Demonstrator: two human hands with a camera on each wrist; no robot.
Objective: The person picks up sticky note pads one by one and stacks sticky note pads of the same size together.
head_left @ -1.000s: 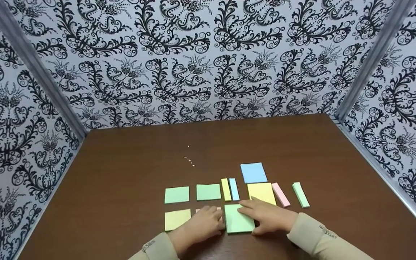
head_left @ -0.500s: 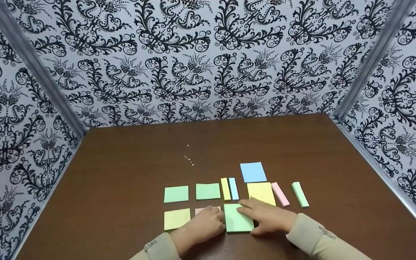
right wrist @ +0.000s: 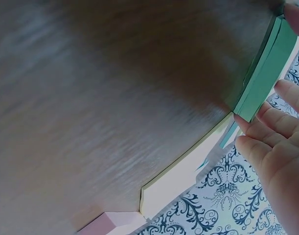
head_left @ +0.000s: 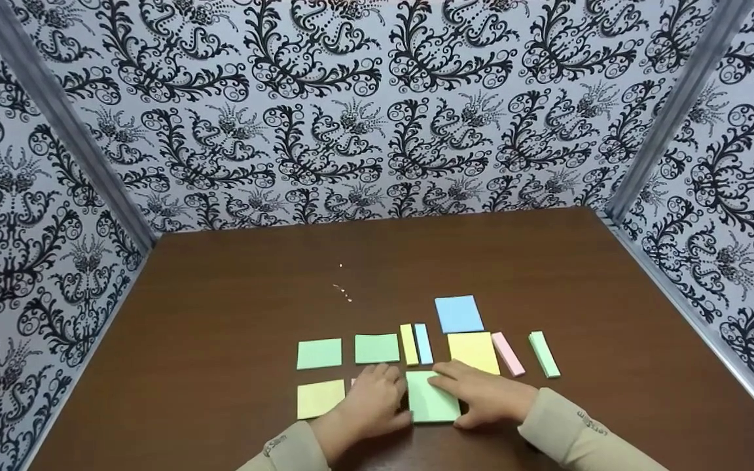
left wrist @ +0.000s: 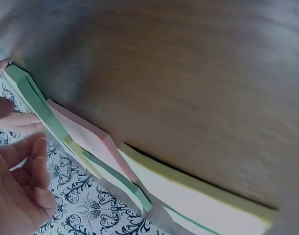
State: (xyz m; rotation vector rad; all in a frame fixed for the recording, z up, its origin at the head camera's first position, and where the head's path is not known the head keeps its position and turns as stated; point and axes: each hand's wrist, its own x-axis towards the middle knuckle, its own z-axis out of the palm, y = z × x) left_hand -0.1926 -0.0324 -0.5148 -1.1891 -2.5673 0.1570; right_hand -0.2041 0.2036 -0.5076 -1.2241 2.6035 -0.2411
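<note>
In the head view a light green square sticky-note pad point(head_left: 430, 398) lies flat on the brown table. My right hand point(head_left: 485, 392) rests on its right side with fairly straight, spread fingers, the thumb at the near right corner. The right wrist view shows fingers point(right wrist: 264, 132) along the edge of the green pad point(right wrist: 266, 68). My left hand point(head_left: 370, 402) is just left of that pad, its thumb reaching the near left corner. The left hand point(left wrist: 22, 186) has loosely bent fingers with nothing between them. A pink pad point(left wrist: 88, 134) is mostly hidden beneath it in the head view.
Around lie a yellow pad point(head_left: 472, 350), a blue pad point(head_left: 459, 314), two green pads point(head_left: 319, 354) and a pale yellow pad point(head_left: 320, 399). Thin strip pads stand among them: yellow point(head_left: 408, 345), blue point(head_left: 423, 343), pink point(head_left: 508, 354) and green point(head_left: 544, 354). Patterned walls point(head_left: 377, 118) enclose the table.
My left hand has shifted slightly away from me over the pink pad, and its thumb has spread out to the right. The right hand and the pads keep their places.
</note>
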